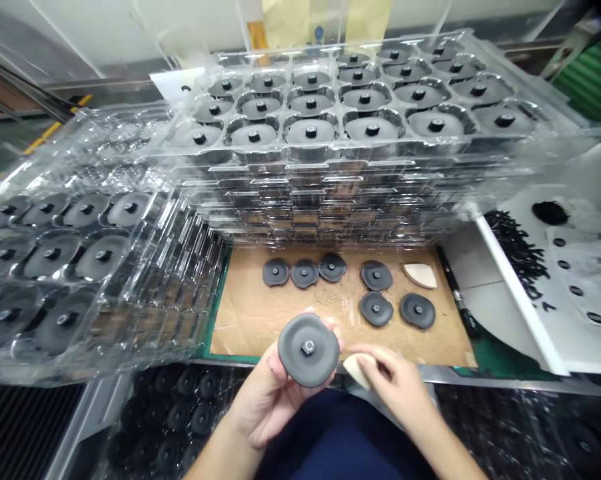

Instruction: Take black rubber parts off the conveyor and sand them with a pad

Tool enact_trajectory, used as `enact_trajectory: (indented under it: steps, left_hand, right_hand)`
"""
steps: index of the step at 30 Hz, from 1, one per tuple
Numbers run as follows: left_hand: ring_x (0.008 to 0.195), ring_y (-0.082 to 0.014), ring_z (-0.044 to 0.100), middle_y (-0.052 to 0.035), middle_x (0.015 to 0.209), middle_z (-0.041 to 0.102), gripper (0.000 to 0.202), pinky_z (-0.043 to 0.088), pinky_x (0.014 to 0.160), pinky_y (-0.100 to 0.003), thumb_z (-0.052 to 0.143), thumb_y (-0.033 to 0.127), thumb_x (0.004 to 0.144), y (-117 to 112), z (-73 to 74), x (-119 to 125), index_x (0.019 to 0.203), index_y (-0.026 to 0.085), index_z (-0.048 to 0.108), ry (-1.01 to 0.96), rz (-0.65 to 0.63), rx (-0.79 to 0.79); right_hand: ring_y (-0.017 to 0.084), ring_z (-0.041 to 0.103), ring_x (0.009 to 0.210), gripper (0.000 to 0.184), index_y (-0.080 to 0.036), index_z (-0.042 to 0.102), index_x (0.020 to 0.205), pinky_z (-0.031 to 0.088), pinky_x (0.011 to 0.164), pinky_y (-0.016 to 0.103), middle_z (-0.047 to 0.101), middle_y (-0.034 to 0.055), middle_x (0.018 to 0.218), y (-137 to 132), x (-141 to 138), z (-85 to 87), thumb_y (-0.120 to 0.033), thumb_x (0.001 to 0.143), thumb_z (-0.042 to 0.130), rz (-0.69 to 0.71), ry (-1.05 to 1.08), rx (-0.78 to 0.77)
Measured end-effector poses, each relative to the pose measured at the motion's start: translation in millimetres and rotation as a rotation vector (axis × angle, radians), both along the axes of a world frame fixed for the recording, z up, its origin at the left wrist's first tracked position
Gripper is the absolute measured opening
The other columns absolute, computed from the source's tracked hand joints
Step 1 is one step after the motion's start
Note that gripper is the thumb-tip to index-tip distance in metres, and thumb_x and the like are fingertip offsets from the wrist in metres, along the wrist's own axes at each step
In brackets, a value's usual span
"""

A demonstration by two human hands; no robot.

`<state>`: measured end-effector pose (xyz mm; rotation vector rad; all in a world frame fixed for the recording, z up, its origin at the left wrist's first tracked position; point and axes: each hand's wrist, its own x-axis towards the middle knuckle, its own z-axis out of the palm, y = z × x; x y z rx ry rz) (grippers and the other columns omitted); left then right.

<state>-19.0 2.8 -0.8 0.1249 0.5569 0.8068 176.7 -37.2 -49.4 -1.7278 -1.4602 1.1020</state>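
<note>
Head view: holding dark disc point(308, 363) by rim in left hand point(268, 403), over near edge of cardboard point(260, 323); pinching pale wedge point(356, 371) in right hand point(395, 380). Probably light, stiff; best gripped rimwise.

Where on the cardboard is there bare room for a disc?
Widest: left front of the cardboard, bordered by left trays, left discs and held disc. A narrower gap separates left discs from right discs. Most crowded: the right side, with these and a wedge.
</note>
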Motion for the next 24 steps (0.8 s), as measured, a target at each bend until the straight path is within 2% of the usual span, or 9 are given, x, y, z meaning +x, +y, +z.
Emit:
enact_trajectory:
  steps: [3, 5, 7, 9, 13, 16, 18, 21, 24]
  left_hand:
    - [0.108, -0.0252, 0.064, -0.0053, 0.120, 0.067, 0.059, 0.055, 0.082, -0.027, 0.080, 0.038, 0.060, -3, 2.4, 3, 0.116, 0.027, 0.064, 0.043, -0.010, 0.003]
    - [0.102, -0.0243, 0.066, -0.0058, 0.113, 0.070, 0.063, 0.055, 0.081, -0.027, 0.082, 0.040, 0.058, -6, 3.3, 7, 0.115, 0.024, 0.064, 0.064, -0.009, 0.022]
    - [0.100, -0.0227, 0.067, -0.0037, 0.102, 0.073, 0.048, 0.053, 0.084, -0.027, 0.081, 0.035, 0.062, -9, 4.5, 11, 0.106, 0.020, 0.069, 0.100, -0.033, 0.052]
    - [0.100, -0.0209, 0.066, -0.0011, 0.093, 0.074, 0.028, 0.050, 0.088, -0.025, 0.079, 0.028, 0.067, -10, 5.9, 14, 0.092, 0.017, 0.073, 0.142, -0.045, 0.089]
    - [0.094, -0.0178, 0.067, -0.0032, 0.099, 0.074, 0.036, 0.051, 0.085, -0.023, 0.079, 0.025, 0.066, -12, 7.5, 17, 0.100, 0.019, 0.072, 0.199, -0.039, 0.135]
    - [0.103, -0.0212, 0.065, -0.0011, 0.093, 0.072, 0.020, 0.049, 0.088, -0.030, 0.065, 0.030, 0.080, -14, 7.0, 21, 0.096, 0.020, 0.074, 0.236, -0.056, 0.169]
    - [0.103, -0.0230, 0.064, -0.0007, 0.088, 0.072, 0.023, 0.048, 0.088, -0.031, 0.067, 0.037, 0.077, -14, 6.8, 21, 0.092, 0.021, 0.075, 0.245, -0.050, 0.181]
    - [0.095, -0.0218, 0.066, -0.0047, 0.101, 0.072, 0.055, 0.050, 0.085, -0.027, 0.083, 0.043, 0.055, -12, 7.8, 14, 0.103, 0.021, 0.070, 0.235, -0.018, 0.161]
    - [0.103, -0.0229, 0.064, -0.0081, 0.120, 0.066, 0.062, 0.046, 0.091, -0.031, 0.083, 0.043, 0.056, -11, 9.2, 2, 0.112, 0.024, 0.065, 0.216, 0.008, 0.108]
  right_hand:
    - [0.022, 0.068, 0.086, 0.026, -0.020, 0.070, 0.097, 0.054, 0.070, 0.032, 0.073, 0.0073, 0.099, 18, 5, 33.0, -0.035, 0.089, 0.050, -0.046, -0.019, 0.123]
    - [0.020, 0.066, 0.085, 0.024, -0.025, 0.065, 0.111, 0.051, 0.070, 0.031, 0.071, 0.0056, 0.103, 29, 0, 61.4, -0.029, 0.091, 0.052, -0.013, -0.054, 0.366]
    - [0.016, 0.064, 0.077, 0.027, -0.026, 0.062, 0.115, 0.047, 0.069, 0.030, 0.072, 0.0033, 0.095, 36, -9, 84.2, -0.021, 0.093, 0.048, 0.170, -0.066, 0.664]
    - [0.014, 0.059, 0.068, 0.029, -0.023, 0.065, 0.109, 0.041, 0.066, 0.031, 0.071, 0.0016, 0.083, 40, -17, 96.5, -0.015, 0.094, 0.041, 0.388, -0.071, 0.786]
    - [0.015, 0.053, 0.066, 0.030, -0.019, 0.069, 0.097, 0.033, 0.063, 0.032, 0.067, 0.0024, 0.074, 40, -26, 100.7, -0.010, 0.090, 0.041, 0.402, -0.277, 0.607]
    - [0.015, 0.049, 0.061, 0.032, -0.018, 0.069, 0.097, 0.030, 0.061, 0.033, 0.063, 0.0013, 0.067, 42, -29, 101.9, -0.013, 0.091, 0.038, 0.449, -0.245, 0.731]
    - [0.014, 0.052, 0.062, 0.033, -0.020, 0.069, 0.098, 0.033, 0.062, 0.032, 0.066, 0.0003, 0.071, 46, -24, 100.7, -0.014, 0.091, 0.037, 0.502, -0.113, 0.773]
    - [0.014, 0.060, 0.072, 0.029, -0.023, 0.069, 0.099, 0.040, 0.067, 0.030, 0.070, 0.0003, 0.082, 53, -3, 89.4, -0.013, 0.089, 0.044, 0.372, -0.097, 0.548]
    - [0.016, 0.062, 0.073, 0.023, -0.025, 0.070, 0.101, 0.046, 0.066, 0.028, 0.070, 0.0018, 0.085, 44, 14, 64.0, -0.021, 0.089, 0.052, 0.206, -0.100, 0.310]
